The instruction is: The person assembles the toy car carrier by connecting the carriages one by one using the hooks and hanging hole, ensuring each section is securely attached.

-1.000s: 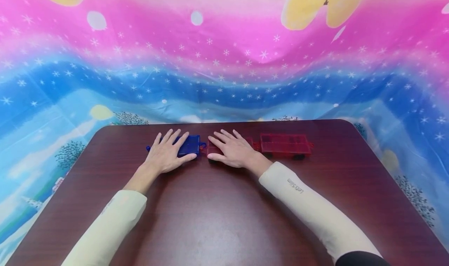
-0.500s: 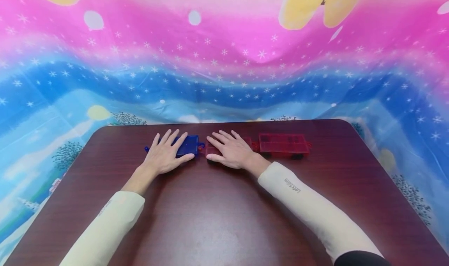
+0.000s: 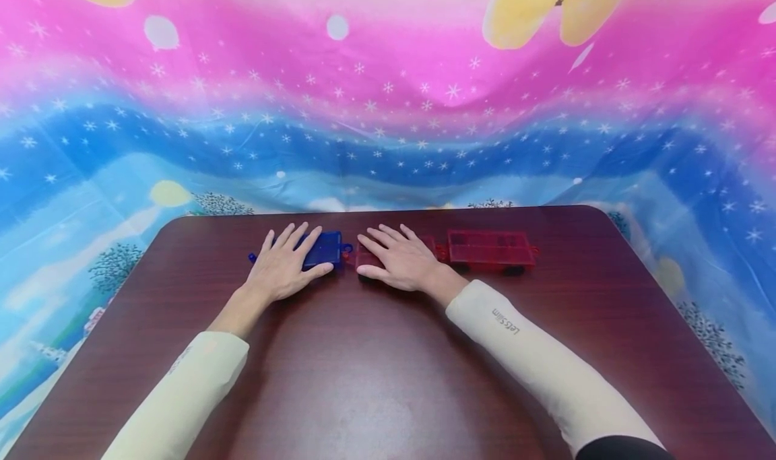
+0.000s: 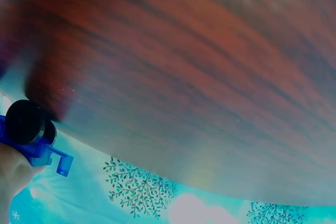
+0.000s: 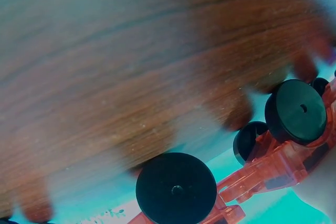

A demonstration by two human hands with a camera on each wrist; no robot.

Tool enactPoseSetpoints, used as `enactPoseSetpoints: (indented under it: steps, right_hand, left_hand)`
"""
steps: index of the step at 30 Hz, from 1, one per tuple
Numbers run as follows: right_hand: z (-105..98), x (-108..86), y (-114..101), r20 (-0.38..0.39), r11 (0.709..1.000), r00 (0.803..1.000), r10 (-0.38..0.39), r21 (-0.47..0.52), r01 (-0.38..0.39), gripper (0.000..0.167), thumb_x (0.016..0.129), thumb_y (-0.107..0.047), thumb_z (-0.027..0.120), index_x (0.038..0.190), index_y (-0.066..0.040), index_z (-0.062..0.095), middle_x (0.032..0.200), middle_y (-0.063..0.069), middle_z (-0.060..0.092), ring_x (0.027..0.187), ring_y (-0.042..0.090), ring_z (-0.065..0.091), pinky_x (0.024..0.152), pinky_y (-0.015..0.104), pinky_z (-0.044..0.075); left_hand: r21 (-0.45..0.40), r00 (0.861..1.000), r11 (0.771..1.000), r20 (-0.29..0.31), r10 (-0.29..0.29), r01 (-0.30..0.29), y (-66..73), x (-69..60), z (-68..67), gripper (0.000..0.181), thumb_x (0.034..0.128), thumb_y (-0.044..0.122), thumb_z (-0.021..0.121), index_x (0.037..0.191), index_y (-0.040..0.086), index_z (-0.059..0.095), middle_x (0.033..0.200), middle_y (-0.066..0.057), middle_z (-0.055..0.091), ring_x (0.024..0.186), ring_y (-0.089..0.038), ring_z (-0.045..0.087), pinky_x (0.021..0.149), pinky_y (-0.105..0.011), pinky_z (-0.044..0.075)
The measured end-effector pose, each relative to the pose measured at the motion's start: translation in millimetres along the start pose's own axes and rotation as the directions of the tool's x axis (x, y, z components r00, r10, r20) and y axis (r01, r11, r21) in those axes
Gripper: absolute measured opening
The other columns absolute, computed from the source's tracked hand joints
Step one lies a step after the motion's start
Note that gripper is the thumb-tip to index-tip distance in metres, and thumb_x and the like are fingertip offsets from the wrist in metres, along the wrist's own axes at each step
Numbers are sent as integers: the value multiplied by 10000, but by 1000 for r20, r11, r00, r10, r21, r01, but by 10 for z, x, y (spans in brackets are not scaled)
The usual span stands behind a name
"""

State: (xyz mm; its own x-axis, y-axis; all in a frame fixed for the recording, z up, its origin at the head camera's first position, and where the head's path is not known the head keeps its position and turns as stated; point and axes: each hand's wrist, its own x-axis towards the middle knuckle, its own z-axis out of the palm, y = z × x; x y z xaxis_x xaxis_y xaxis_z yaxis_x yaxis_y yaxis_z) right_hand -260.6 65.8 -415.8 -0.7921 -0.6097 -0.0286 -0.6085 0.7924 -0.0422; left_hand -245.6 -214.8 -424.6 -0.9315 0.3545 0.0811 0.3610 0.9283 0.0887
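A blue toy car (image 3: pixel 327 248) lies toward the back of the table, joined by a small hook to a red car on its right. My left hand (image 3: pixel 281 265) rests flat over the blue car with fingers spread. My right hand (image 3: pixel 400 261) lies spread over the middle red car (image 3: pixel 362 254), covering much of it. A second red car (image 3: pixel 490 248) is linked at the right end. Black wheels show on the blue car (image 4: pixel 39 156) in the left wrist view and on the red cars (image 5: pixel 275 171) in the right wrist view.
The brown wooden table (image 3: pixel 376 379) has rounded back corners. Just beyond its back edge hangs a pink and blue patterned cloth (image 3: pixel 388 123), which also comes down on both sides.
Both hands keep the same pose on the cars. Compared with a second ago, the whole head view has shifted slightly, the table and cars appearing a little further left.
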Motion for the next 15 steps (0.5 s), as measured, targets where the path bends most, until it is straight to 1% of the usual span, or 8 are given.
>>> enactPoseSetpoints:
  steps: [6, 15]
  right_hand:
    - [-13, 0, -14, 5, 1000, 1000, 3, -7, -3, 818, 974, -768, 241, 1637, -289, 217, 1673, -13, 240, 1548, 211, 145, 1226, 526, 97]
    - [-9, 5, 0, 17, 1000, 1000, 5, -7, -4, 813, 977, -766, 230, 1639, -294, 199, 1675, -19, 230, 1546, 211, 150, 1228, 513, 96]
  left_hand:
    - [-19, 1000, 1000, 0, -7, 7, -7, -12, 7, 925, 944, 770, 393, 1637, 181, 226, 1659, -173, 223, 1523, -405, 154, 1191, -637, 37]
    - [-59, 1000, 998, -9, -19, 18, -19, -28, 1, 910, 958, 749, 397, 1642, 182, 199, 1665, -163, 209, 1523, -400, 156, 1193, -633, 40]
